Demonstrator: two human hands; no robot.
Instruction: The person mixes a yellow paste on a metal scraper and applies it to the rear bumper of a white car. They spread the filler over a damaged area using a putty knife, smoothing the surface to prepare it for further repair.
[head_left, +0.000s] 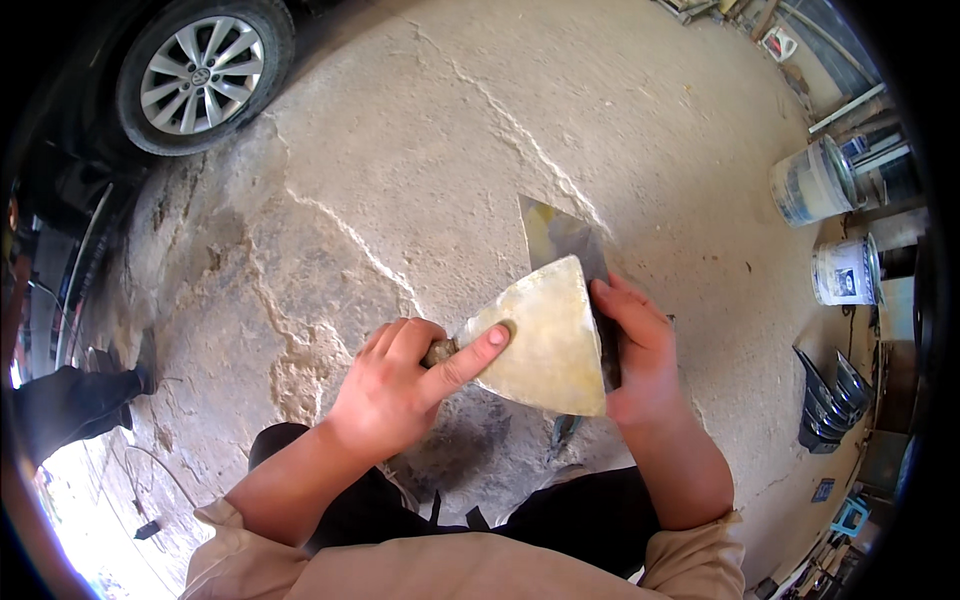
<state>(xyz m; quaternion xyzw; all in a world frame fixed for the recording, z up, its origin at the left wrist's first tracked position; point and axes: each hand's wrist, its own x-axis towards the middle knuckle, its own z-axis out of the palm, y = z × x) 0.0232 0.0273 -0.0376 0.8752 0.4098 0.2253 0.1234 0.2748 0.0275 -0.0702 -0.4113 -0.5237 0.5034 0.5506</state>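
Note:
My left hand is closed on the small handle of a wide putty knife, with one finger pressed on its pale, worn blade. Behind that blade is a flat metal plate, stained yellowish and grey, gripped in my right hand at its right side. The putty knife overlaps the plate and hides much of it, so I cannot tell whether the two touch. Both tools are held above the cracked concrete floor, over the space just ahead of my knees.
A dark car with a silver-spoked wheel is at upper left. Another person's dark-trousered leg is at the left edge. Along the right stand two plastic buckets, black plastic parts and clutter. A cable lies at lower left.

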